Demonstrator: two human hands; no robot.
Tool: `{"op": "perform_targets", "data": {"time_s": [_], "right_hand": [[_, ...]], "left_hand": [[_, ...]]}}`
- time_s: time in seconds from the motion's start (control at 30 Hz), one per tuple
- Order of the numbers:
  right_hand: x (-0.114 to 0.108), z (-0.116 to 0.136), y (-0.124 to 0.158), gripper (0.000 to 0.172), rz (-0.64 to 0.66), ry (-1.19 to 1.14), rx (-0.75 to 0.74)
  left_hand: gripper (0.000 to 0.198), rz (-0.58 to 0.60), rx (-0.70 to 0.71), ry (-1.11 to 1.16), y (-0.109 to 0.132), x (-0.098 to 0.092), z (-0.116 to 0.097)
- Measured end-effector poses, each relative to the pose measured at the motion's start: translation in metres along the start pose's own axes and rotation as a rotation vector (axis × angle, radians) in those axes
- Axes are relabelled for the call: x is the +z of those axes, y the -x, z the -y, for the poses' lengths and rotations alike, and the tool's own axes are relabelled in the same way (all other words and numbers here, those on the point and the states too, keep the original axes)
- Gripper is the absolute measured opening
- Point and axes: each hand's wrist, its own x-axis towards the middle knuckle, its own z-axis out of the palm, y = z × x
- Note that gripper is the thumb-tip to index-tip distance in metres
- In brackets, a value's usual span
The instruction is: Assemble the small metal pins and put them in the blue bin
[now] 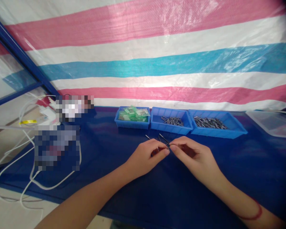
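Note:
My left hand (149, 155) and my right hand (193, 152) meet fingertip to fingertip over the blue table (143, 197). Both are closed in a pinch around a small dark piece (168, 144) between them, too small to make out clearly. Thin dark rods with light tips (163, 137) show just behind the fingertips; a similar one (148, 137) pokes out beyond my left hand. Whether these rods lie on the table or are held cannot be told.
Behind the hands stand three blue bins: one with green packets (133, 113), one with short metal pins (173, 121), one with darker metal pieces (209, 122). A clear plastic lid (271, 122) is at right. White cables (54, 187) and blurred items fill the left.

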Motion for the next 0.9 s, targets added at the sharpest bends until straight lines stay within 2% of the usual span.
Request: {"op": "perform_targets", "data": {"time_s": [0.3,0.6,0.77,0.83,0.9], "right_hand": [[0.002,0.002,0.002,0.011,0.047,-0.021,-0.023],[-0.002,0.0,-0.001,0.013,0.042,-0.002,-0.006],[-0.001,0.0,-0.004,0.02,0.122,0.024,0.014],[-0.007,-0.001,-0.007,0.022,0.092,0.059,0.006],[-0.019,-0.004,-0.013,0.022,-0.025,0.124,0.0]], "left_hand": [[0.024,0.001,0.011,0.049,0.001,0.002,0.003],[0.017,-0.159,0.032,0.072,0.002,-0.003,0.003],[0.022,-0.187,0.021,0.086,0.003,-0.003,0.002],[0.025,-0.174,0.024,0.051,0.004,-0.003,0.002],[0.026,-0.149,0.06,-0.047,0.004,-0.004,0.003]]}}
